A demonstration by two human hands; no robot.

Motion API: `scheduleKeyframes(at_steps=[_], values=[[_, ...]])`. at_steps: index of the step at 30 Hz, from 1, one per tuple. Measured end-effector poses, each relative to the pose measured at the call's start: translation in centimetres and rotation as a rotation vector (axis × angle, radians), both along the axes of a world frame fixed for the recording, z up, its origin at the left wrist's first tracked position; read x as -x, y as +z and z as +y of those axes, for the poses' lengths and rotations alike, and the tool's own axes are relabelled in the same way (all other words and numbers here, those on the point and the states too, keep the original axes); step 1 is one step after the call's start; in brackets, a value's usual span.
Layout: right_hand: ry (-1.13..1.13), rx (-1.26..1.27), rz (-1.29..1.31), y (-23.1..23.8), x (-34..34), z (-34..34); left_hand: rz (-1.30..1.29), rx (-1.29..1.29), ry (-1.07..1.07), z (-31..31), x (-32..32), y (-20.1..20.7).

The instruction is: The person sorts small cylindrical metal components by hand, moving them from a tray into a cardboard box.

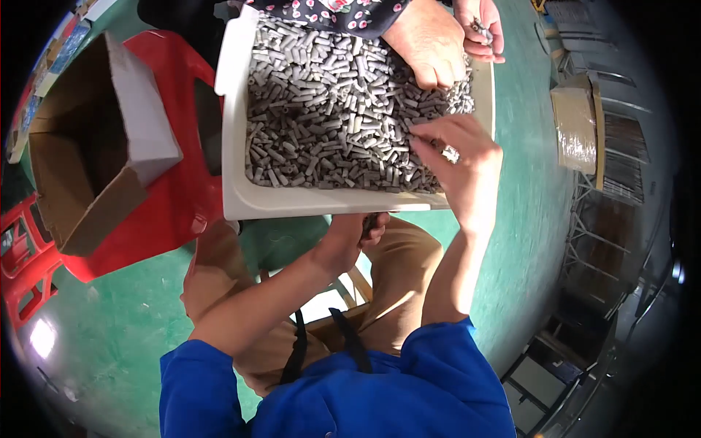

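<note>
A cream plastic tub [328,199] holds a thick layer of small grey cylinders [314,95]. My right hand [471,157] reaches over its near right corner. Thumb and forefinger are pinched at the surface of the pile, and a few pale pieces show tucked inside the curled fingers. Just below the tub's near rim, my left hand [354,237] is closed, palm up, around dark grey bits that look like the same cylinders; the rim partly hides it. Across the tub, a co-worker's hand [431,44] presses fingers into the pile, and their other hand [482,29] holds several pieces.
An open cardboard box [87,146] rests on a red plastic stool [175,190] left of the tub. Another red stool [29,248] stands farther left. At the right, beyond the green floor [518,204], are metal racks [595,241] and a wrapped carton [573,128].
</note>
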State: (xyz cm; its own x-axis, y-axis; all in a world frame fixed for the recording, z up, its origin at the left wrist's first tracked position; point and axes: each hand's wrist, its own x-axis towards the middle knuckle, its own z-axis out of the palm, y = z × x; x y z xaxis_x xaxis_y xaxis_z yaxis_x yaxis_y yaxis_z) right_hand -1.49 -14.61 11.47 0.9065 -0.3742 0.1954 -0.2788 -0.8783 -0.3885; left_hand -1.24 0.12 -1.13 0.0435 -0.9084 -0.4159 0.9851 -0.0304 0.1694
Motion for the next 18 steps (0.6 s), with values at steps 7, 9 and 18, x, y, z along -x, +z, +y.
scheduleKeyframes(at_steps=[7, 9, 18], values=[[0.073, 0.224, 0.006, -2.6, -2.1, 0.8, 0.050, -0.103, -0.032, -0.9, 1.0, 0.2], [0.120, 0.264, -0.043, -2.9, -2.2, 0.8, 0.029, -0.114, -0.015, -1.0, 1.2, 0.4], [0.234, -1.507, -0.238, -1.5, 5.3, 6.8, -0.113, -0.469, 0.535, 0.0, 1.7, 1.8]])
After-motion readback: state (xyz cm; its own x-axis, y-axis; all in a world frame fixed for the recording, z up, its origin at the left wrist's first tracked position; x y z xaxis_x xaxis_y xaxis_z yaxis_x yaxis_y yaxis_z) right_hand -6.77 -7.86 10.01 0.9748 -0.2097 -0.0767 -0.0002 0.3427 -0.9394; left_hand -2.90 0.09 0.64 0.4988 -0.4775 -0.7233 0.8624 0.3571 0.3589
